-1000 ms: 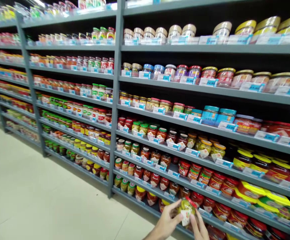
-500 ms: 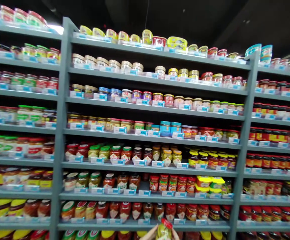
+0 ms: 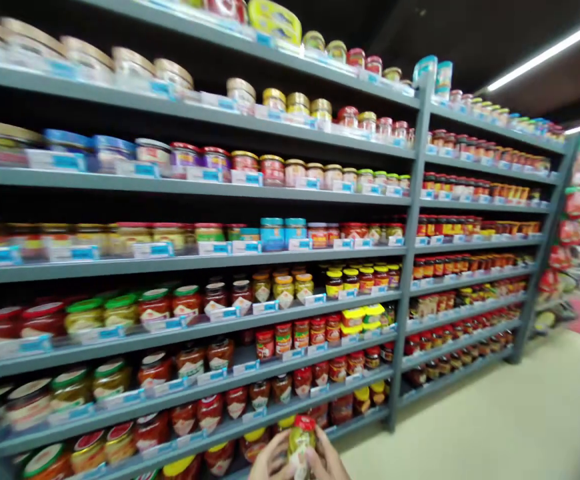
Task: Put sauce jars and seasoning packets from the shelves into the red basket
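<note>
Low in the head view, a glass jar (image 3: 300,441) with a red lid and yellow-green contents is held upright between both hands. My left hand (image 3: 273,459) wraps round its left side, fingers closed against the glass. Around the right side my right hand (image 3: 326,459) is closed too, its thumb lying over the front label. Behind the hands, jars with yellow lids (image 3: 255,445) stand on the lowest visible shelf, apart from the held jar.
A tall grey shelf rack (image 3: 270,193) with rows of jars and blue price tags runs away to the right. An upright post (image 3: 410,267) divides it. Pale floor (image 3: 470,427) lies at the lower right. Red packages (image 3: 567,233) hang at the rack's far end.
The view has turned to the right, so the rack now slants away and the floor and far end show. Both hands and the jar stand higher in view, still gripping.
</note>
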Motion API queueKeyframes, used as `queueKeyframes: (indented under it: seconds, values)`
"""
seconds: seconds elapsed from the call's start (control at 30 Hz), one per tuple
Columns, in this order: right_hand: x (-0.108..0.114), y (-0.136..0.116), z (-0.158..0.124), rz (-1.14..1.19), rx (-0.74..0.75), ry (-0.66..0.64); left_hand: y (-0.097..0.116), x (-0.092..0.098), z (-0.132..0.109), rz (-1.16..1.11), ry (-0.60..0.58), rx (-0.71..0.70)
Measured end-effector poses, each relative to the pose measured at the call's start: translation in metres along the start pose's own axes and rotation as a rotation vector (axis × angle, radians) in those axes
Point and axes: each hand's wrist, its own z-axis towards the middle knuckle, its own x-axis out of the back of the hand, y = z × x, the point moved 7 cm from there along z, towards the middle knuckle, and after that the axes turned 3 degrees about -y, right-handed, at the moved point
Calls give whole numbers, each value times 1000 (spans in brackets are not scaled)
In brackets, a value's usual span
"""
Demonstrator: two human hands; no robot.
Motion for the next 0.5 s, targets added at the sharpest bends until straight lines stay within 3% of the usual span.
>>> queueKeyframes:
  seconds: [0.3,0.5]
  values:
    - [10,-12,-39,-28,-44,-79,14,-28,-20,111,-46,103]
    - [23,7,-49,-56,-85,-59,7,-41,-20,120,-129,149]
